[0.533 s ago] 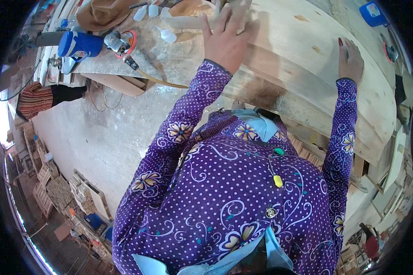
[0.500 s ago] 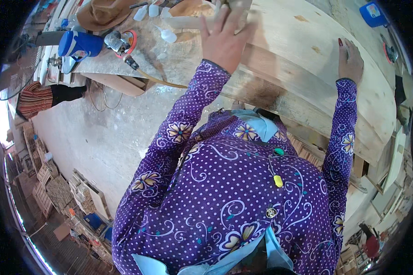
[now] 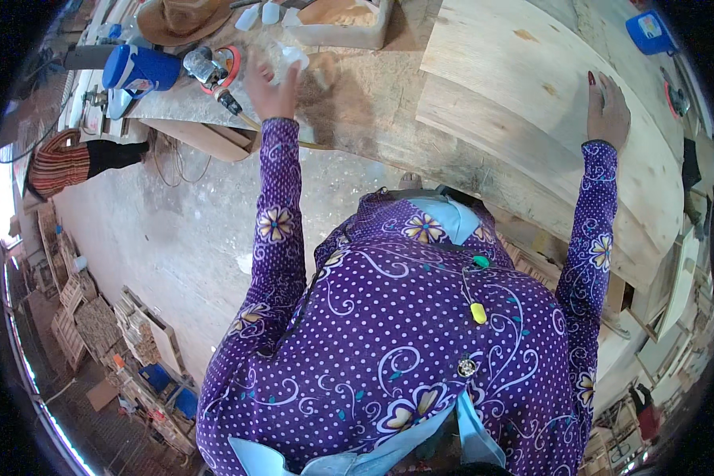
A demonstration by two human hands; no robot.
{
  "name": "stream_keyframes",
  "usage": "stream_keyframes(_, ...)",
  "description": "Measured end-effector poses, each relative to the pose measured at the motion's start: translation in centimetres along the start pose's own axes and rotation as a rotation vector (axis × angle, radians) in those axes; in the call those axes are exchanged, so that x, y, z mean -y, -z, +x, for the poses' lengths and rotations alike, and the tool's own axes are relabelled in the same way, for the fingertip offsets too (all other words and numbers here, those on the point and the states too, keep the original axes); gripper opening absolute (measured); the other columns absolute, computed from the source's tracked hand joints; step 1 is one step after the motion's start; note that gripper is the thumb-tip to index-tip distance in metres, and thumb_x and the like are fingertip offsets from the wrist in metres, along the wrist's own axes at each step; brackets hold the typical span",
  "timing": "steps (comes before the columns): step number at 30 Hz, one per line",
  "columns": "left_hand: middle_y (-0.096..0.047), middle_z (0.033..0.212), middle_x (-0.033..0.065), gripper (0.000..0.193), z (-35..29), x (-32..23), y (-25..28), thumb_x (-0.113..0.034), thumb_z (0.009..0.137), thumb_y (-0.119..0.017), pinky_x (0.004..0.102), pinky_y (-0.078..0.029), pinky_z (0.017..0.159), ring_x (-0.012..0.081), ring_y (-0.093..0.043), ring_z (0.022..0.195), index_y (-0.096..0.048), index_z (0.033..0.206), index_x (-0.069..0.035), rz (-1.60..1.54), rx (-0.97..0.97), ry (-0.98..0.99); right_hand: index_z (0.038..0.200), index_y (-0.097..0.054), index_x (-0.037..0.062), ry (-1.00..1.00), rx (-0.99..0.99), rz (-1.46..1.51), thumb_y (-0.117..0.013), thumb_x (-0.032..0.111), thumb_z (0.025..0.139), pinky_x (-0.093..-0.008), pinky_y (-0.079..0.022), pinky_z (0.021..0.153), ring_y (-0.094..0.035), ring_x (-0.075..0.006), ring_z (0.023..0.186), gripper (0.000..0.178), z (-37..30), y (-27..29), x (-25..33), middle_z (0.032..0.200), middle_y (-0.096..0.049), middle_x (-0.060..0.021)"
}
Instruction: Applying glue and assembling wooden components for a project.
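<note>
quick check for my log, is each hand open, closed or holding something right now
Left hand: open, beside the white plastic piece; blurred, contact unclear.
Right hand: open, resting on the wood sheet.

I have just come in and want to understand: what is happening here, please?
A person in a purple top is at a wooden bench. The right hand rests on a pale wooden panel. The left hand, blurred and open, is near a sander and a small white object; I cannot tell whether it touches them.
</note>
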State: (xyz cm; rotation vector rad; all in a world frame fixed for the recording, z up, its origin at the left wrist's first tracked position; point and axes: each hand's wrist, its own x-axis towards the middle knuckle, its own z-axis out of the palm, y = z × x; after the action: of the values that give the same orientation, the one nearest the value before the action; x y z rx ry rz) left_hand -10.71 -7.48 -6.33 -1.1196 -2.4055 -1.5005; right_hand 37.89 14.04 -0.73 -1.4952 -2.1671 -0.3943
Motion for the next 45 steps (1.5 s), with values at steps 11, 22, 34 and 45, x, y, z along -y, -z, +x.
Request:
stream_keyframes(11,-0.062,0.098,0.0153,0.049,0.1,0.1,-3.3,-0.026,0.077,-0.074,0.0355,-0.051,0.076,0.0274,-0.063,0.083,-0.056,0.117,-0.004,0.012,0.332,0.064,0.118,-0.061,0.0117,0.016,-0.034,-0.014,-0.052,0.031,0.092,-0.0358,-0.044,0.094,-0.058,-0.0259,0.110,0.034,0.2,0.1,-0.3,0.120,-0.061,-0.0095)
stream_keyframes(22,-0.063,0.086,0.0094,0.045,-2.3,-13.8,-0.9,-0.037,0.086,-0.068,0.0253,-0.047,0.059,0.0128,-0.060,0.069,-0.054,0.107,0.000,-0.506,0.516,-0.274,0.119,-0.060,0.0130,-0.027,-0.047,0.011,-0.051,0.032,0.092,-0.0366,-0.042,0.095,-0.057,-0.0261,0.112,0.034,0.1,0.8,0.3,0.123,-0.059,-0.0096)
stream_keyframes(34,-0.061,0.076,0.0032,0.031,-3.2,-16.4,-1.8,-0.030,0.085,-0.068,0.0211,-0.043,0.058,0.0065,-0.055,0.066,-0.056,0.091,-0.002,-0.484,0.450,-0.163,0.120,-0.059,0.0156,0.005,-0.051,0.015,-0.050,0.034,0.094,-0.0369,-0.043,0.093,-0.057,-0.0254,0.109,0.033,0.2,0.8,-0.1,0.122,-0.060,-0.0077)
stream_keyframes(45,-0.066,0.074,0.0109,0.038,-3.8,-16.4,-2.6,-0.036,0.083,-0.069,0.0270,-0.050,0.058,0.0161,-0.066,0.067,-0.057,0.089,-0.001,-0.451,0.421,-0.180,0.121,-0.059,0.0151,-0.005,-0.048,-0.016,-0.049,0.034,0.094,-0.0362,-0.042,0.095,-0.057,-0.0243,0.110,0.035,0.1,0.5,-0.5,0.123,-0.059,-0.0075)
